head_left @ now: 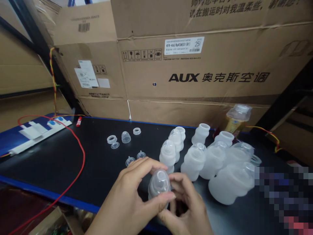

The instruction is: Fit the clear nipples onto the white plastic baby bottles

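Nice light touch: the left hand (pixel 129 192) pinches a translucent silicone bottle teat (pixel 159 184) with its fingertips, the right hand (pixel 187 202) closes around it too, holding it above the black bench mat (pixel 61 169), near frosted bottle parts (pixel 193 161).

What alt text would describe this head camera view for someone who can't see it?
A person's left hand and right hand hold a translucent silicone teat over a black workbench. Frosted bottle bodies stand clustered beside the hands. Cardboard AUX air-conditioner boxes are stacked behind.
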Demonstrator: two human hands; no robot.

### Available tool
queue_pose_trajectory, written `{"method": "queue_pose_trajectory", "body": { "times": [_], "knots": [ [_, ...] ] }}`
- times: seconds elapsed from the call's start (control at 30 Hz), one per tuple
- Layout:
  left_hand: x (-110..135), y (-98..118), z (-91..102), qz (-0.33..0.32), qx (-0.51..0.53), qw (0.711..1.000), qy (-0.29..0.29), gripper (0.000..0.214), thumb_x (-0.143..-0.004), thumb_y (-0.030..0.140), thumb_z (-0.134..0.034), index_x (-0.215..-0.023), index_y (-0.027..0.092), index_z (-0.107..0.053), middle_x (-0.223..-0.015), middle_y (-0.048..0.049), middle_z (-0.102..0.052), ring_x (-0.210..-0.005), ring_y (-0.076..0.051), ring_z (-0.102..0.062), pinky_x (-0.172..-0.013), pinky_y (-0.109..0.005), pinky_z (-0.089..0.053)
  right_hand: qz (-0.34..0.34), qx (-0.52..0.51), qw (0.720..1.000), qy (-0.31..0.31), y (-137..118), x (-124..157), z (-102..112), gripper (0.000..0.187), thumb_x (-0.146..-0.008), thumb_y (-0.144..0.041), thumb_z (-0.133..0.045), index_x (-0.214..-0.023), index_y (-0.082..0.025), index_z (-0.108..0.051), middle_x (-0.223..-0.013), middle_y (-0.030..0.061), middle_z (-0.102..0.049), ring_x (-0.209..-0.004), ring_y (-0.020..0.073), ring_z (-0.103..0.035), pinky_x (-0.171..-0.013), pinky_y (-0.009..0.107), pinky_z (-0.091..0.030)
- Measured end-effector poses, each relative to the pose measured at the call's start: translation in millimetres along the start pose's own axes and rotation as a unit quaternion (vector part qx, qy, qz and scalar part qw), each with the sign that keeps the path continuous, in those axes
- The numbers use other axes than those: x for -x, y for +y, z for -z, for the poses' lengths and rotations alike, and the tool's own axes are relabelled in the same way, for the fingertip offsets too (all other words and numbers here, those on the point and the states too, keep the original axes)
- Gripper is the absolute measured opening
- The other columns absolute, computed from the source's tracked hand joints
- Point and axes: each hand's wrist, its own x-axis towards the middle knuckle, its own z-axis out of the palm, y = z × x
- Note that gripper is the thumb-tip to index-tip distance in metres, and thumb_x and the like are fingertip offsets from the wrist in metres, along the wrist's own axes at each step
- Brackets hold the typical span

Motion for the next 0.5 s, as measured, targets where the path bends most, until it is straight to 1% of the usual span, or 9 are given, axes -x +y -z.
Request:
{"method": "queue_pose_trajectory", "body": {
  "times": [0.1, 0.17, 0.2, 0.23, 0.33, 0.37, 0.43, 0.5],
  "knots": [
    [1.9, -3.3, 4.3, 0.028, 0.056, 0.997, -0.041, 0.040, -0.079, 0.015, -0.092, -0.110, 0.039, -0.085, -0.106, 0.0067, -0.085, -0.102, -0.022, -0.078, -0.092, -0.030, -0.054, 0.019, 0.020, 1.000, 0.013, 7.1, 2.5, -1.5, 0.038, -0.079, -0.025, -0.089, -0.107, -0.032, -0.064, -0.077, -0.0088, -0.076, -0.051, 0.0076, -0.037, -0.049, 0.021, -0.021],
    [-0.4, -6.8, 8.5, 0.059, 0.106, 0.989, -0.081, 0.043, -0.081, 0.013, -0.092, -0.113, 0.041, -0.086, -0.111, 0.0074, -0.086, -0.109, -0.021, -0.077, -0.095, -0.029, -0.053, 0.032, 0.030, 0.999, 0.024, 12.6, 4.1, -2.8, 0.038, -0.081, -0.033, -0.091, -0.104, -0.032, -0.061, -0.065, -0.0120, -0.065, -0.051, 0.0087, -0.031, -0.050, 0.023, -0.018],
    [-2.5, -8.8, 10.4, 0.066, 0.129, 0.984, -0.100, 0.042, -0.082, 0.014, -0.092, -0.114, 0.041, -0.087, -0.113, 0.0068, -0.086, -0.112, -0.022, -0.077, -0.097, -0.029, -0.053, 0.030, 0.032, 0.999, 0.029, 14.5, 4.6, -3.4, 0.041, -0.080, -0.036, -0.092, -0.102, -0.032, -0.058, -0.063, -0.0128, -0.062, -0.051, 0.0088, -0.029, -0.051, 0.024, -0.017],
    [-4.8, -10.9, 12.0, 0.065, 0.151, 0.979, -0.116, 0.041, -0.083, 0.015, -0.093, -0.115, 0.040, -0.087, -0.114, 0.0056, -0.087, -0.114, -0.023, -0.077, -0.099, -0.030, -0.053, 0.022, 0.033, 0.999, 0.034, 15.3, 4.9, -3.9, 0.043, -0.079, -0.037, -0.093, -0.100, -0.031, -0.055, -0.062, -0.0133, -0.060, -0.051, 0.0085, -0.028, -0.051, 0.024, -0.017],
    [-9.6, -16.7, 13.2, 0.041, 0.209, 0.966, -0.146, 0.035, -0.082, 0.028, -0.100, -0.114, 0.034, -0.089, -0.113, 0.0002, -0.089, -0.114, -0.027, -0.079, -0.103, -0.036, -0.055, -0.011, 0.031, 0.999, 0.042, 12.6, 3.6, -5.4, 0.051, -0.072, -0.036, -0.095, -0.091, -0.030, -0.048, -0.062, -0.0137, -0.058, -0.051, 0.0071, -0.028, -0.051, 0.023, -0.018],
    [-9.4, -17.9, 12.2, 0.034, 0.219, 0.964, -0.148, 0.035, -0.082, 0.032, -0.101, -0.115, 0.033, -0.089, -0.114, -0.0009, -0.090, -0.115, -0.028, -0.080, -0.103, -0.037, -0.056, -0.016, 0.034, 0.998, 0.048, 10.9, 2.8, -5.9, 0.051, -0.071, -0.036, -0.095, -0.090, -0.029, -0.048, -0.062, -0.0136, -0.057, -0.051, 0.0070, -0.029, -0.051, 0.022, -0.019],
    [-5.6, -18.5, 7.9, 0.033, 0.212, 0.967, -0.137, 0.035, -0.087, 0.037, -0.097, -0.121, 0.035, -0.087, -0.120, -0.0016, -0.089, -0.118, -0.029, -0.080, -0.106, -0.039, -0.057, -0.010, 0.050, 0.997, 0.066, 8.9, 0.9, -6.5, 0.048, -0.071, -0.037, -0.094, -0.091, -0.029, -0.051, -0.061, -0.0132, -0.057, -0.050, 0.0075, -0.030, -0.050, 0.022, -0.022],
    [1.5, -16.8, 1.0, 0.029, 0.171, 0.980, -0.093, 0.034, -0.095, 0.036, -0.089, -0.129, 0.040, -0.084, -0.130, -0.0003, -0.087, -0.127, -0.028, -0.079, -0.113, -0.040, -0.056, 0.012, 0.068, 0.994, 0.082, 10.2, -0.5, -6.5, 0.042, -0.073, -0.036, -0.090, -0.091, -0.029, -0.053, -0.065, -0.0115, -0.062, -0.049, 0.0077, -0.032, -0.049, 0.022, -0.022]
  ]
}}
